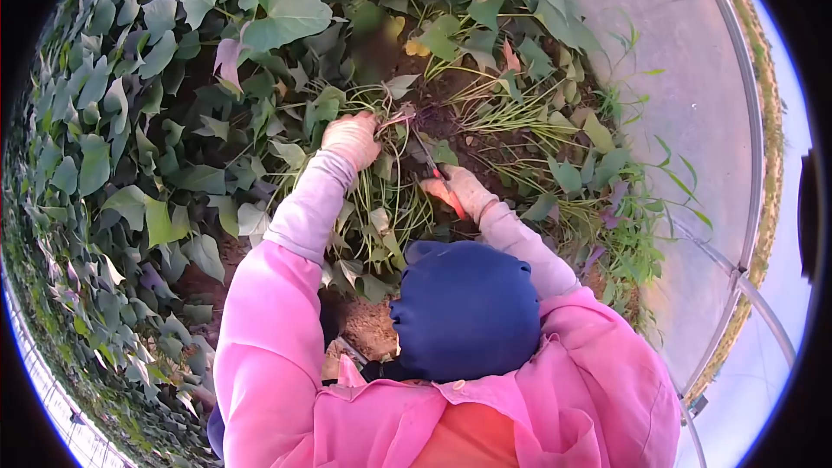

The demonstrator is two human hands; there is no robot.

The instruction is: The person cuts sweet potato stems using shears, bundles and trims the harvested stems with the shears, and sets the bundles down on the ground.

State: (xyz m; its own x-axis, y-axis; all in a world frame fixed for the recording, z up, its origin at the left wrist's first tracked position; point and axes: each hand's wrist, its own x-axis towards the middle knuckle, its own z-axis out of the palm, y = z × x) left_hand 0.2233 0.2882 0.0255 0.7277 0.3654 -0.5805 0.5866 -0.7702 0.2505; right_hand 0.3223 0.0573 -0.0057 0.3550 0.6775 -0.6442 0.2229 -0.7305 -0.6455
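My left hand [353, 139], in what looks like a pale glove, is closed around sweet potato vines [397, 118] near their base. To its right, my right hand [465, 194], also pale-covered, is wrapped around the orange handles of a pair of scissors [452, 198]. Their thin dark blades point up and left toward the vine base. Long green stems [520, 113] fan out to the right of the dark soil [440, 126] there. More stems hang below my left hand. The finger side of both hands is partly hidden.
Dense leafy vines [95, 160] cover the left side. A pale plastic sheet wall [693, 104] with metal pipes [737, 282] curves along the right, with grass [641, 247] at its foot. A dark blue head covering [468, 312] and pink sleeves fill the bottom.
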